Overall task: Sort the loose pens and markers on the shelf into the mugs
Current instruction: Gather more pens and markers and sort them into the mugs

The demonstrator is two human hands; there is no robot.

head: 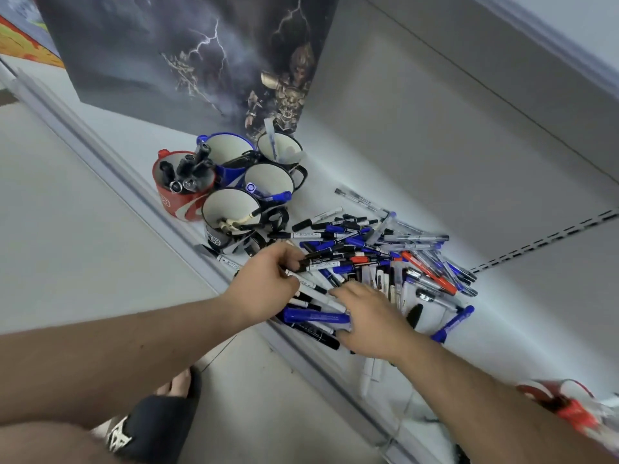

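Note:
A pile of loose pens and markers (pixel 385 256), blue, black, red and clear, lies on the white shelf (pixel 418 155). My left hand (pixel 268 283) pinches black-capped markers (pixel 321 262) at the pile's near left edge. Over the pile's near side my right hand (pixel 371 319) rests with its fingers spread on a blue marker (pixel 315 317) and others. Several mugs stand left of the pile: a red mug (pixel 182 199) full of black markers, a blue mug (pixel 231 159), a black mug (pixel 279 150) with one pen, a black mug (pixel 269 182), and a black mug (pixel 227 216) holding cream pens.
A dark poster box (pixel 187 55) stands behind the mugs. The shelf's front rail (pixel 110 155) runs diagonally. A red and white item (pixel 566 403) lies on the shelf at the lower right. My foot in a black sandal (pixel 157 426) is on the floor below.

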